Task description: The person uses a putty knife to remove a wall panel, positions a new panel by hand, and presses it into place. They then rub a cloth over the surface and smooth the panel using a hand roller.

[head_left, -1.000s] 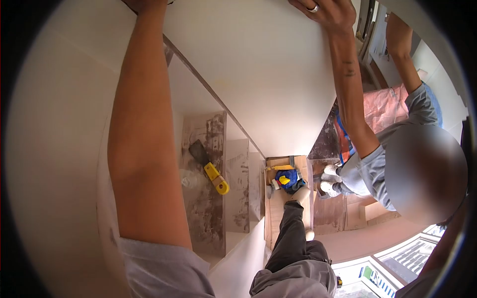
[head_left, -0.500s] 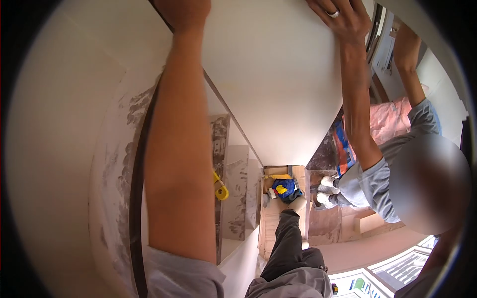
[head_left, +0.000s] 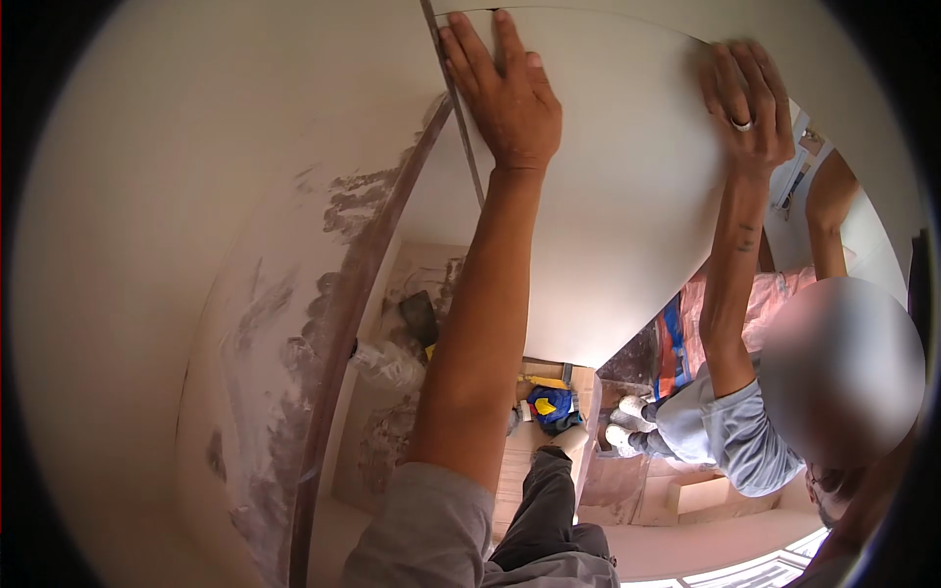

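**Two palms on one white panel**

Head view: your left hand (head_left: 505,93) lies spread flat against the white panel (head_left: 598,216). The fingers are straight and the palm presses on it, gripping nothing. The hand sits at the panel's left edge, just beside a thin dark seam (head_left: 467,132) where the panel meets the pale wall (head_left: 196,176). Your right hand is out of sight, so you cannot tell its state from here.

The panel fills the upper middle of the view and narrows to a corner lower down, right of centre.

To the right, well apart from your hand, a co-worker's hand (head_left: 747,98) also rests flat on the panel, with a ring (head_left: 742,124) on one finger. Its forearm runs down to a grey sleeve (head_left: 725,446). The same person's other arm (head_left: 831,191) reaches up at the far right edge.

On the left, the wall carries grey plaster smears (head_left: 265,323), and a dark curved strip (head_left: 343,333) runs down through them. Right of the strip, a dark-bladed scraper (head_left: 421,316) lies on a smeared ledge (its handle is mostly hidden behind your arm).

Far below, a blue-and-yellow bundle (head_left: 552,404) sits on the floor. Your trouser leg (head_left: 544,510) is just near of it, and the co-worker's white shoes (head_left: 622,419) are just to its right.
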{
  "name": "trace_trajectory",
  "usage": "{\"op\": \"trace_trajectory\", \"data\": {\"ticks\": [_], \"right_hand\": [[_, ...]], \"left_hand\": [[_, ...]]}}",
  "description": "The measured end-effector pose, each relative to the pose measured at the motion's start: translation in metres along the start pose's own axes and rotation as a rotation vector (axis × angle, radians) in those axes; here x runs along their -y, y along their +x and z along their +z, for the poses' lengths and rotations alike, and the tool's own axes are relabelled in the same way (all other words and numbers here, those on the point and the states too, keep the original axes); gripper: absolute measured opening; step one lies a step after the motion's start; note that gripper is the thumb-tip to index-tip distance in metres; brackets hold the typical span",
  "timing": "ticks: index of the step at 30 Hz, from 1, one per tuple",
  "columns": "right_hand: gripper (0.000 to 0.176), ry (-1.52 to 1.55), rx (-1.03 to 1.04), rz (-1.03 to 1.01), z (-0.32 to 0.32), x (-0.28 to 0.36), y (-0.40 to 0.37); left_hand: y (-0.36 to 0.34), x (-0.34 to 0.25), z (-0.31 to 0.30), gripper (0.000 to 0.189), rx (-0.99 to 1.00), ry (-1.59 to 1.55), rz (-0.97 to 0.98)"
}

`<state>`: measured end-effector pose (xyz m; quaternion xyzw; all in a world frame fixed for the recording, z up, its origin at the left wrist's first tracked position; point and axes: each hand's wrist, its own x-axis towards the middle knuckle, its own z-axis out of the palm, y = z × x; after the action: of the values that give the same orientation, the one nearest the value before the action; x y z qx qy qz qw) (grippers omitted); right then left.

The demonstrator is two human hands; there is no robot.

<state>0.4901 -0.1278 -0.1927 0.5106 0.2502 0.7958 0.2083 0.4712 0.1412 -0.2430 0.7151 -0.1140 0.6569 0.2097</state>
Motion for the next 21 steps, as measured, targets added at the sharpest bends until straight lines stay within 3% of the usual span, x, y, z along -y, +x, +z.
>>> {"op": "trace_trajectory", "data": {"ticks": [3,10,14,21], "right_hand": [[0.036,0.015,0.015,0.010,0.001,-0.001,-0.001],[0.038,0.017,0.063,0.009,0.002,-0.002,-0.006],[0.039,0.015,0.096,-0.003,0.002,0.000,-0.010],[0.041,0.034,0.149,0.003,-0.001,0.003,-0.017]], "left_hand": [[0.007,-0.016,-0.005,0.053,0.018,0.147,-0.041],[0.012,-0.023,0.000,0.051,-0.026,0.069,-0.120],[0.008,-0.013,0.005,0.050,0.023,0.152,0.003],[0.006,-0.019,0.002,0.051,0.077,0.220,0.012]]}}
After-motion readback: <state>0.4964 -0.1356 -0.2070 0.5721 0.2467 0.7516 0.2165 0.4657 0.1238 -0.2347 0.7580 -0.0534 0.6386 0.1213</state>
